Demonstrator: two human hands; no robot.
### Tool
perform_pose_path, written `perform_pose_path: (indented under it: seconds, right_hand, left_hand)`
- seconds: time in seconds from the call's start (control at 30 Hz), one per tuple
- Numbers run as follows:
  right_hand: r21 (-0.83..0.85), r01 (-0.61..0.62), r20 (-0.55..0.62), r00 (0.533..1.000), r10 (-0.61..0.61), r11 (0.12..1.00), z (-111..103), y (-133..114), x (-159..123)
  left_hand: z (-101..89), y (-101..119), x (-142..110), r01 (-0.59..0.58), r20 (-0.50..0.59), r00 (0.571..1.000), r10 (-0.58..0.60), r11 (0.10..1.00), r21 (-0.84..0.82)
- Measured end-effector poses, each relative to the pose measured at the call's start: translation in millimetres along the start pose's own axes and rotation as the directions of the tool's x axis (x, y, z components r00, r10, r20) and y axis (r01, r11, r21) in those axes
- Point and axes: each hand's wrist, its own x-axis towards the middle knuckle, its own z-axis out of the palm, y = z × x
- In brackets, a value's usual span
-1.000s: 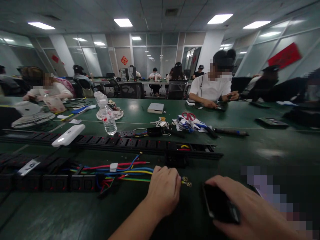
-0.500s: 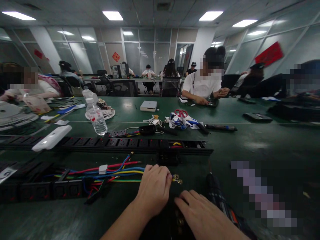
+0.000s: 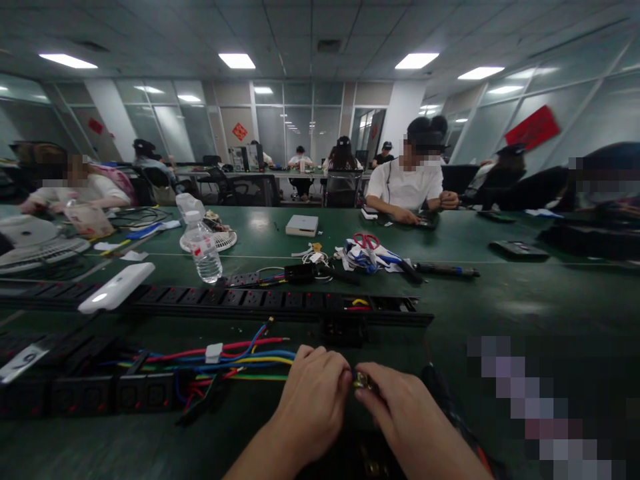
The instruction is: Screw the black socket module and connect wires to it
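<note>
My left hand (image 3: 317,393) is closed around a bundle of blue, yellow and green wires (image 3: 260,362). These run from the open end of a black socket strip (image 3: 83,395) on the left. At the ends of the wires, a brass terminal (image 3: 361,380) shows between my two hands. My right hand (image 3: 410,407) pinches at it with thumb and forefinger, and part of the brass is hidden by the fingers. Red wires (image 3: 270,342) lie loose beside the bundle. Below my hands, a dark part with brass bits (image 3: 371,461) is only partly visible.
A dark power screwdriver (image 3: 450,403) lies just right of my right hand. Beyond my hands stretch a long socket strip (image 3: 280,300), a white device (image 3: 117,287), a water bottle (image 3: 204,250) and red-handled scissors (image 3: 367,241). A co-worker (image 3: 407,180) sits across the table.
My right hand has risen from the dark part near the table edge to the wire ends and closed on the brass there. My left hand keeps its hold on the wires. The view has tilted slightly up.
</note>
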Motion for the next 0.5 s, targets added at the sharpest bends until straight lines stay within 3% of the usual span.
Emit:
perform_pose_path:
  seconds: [0.27,0.5]
  right_hand:
    - [0.014,-0.08,0.089,0.993,0.079,0.997,-8.8,-2.0,-1.1]
    - [-0.2,-0.14,0.125,0.978,0.167,0.97,4.1,-2.7,4.2]
  left_hand:
    - [-0.6,0.9,0.5,-0.022,0.062,0.998,0.018,0.997,0.069]
    - [4.2,1.3,0.8,-0.035,0.085,0.996,0.022,0.987,0.154]
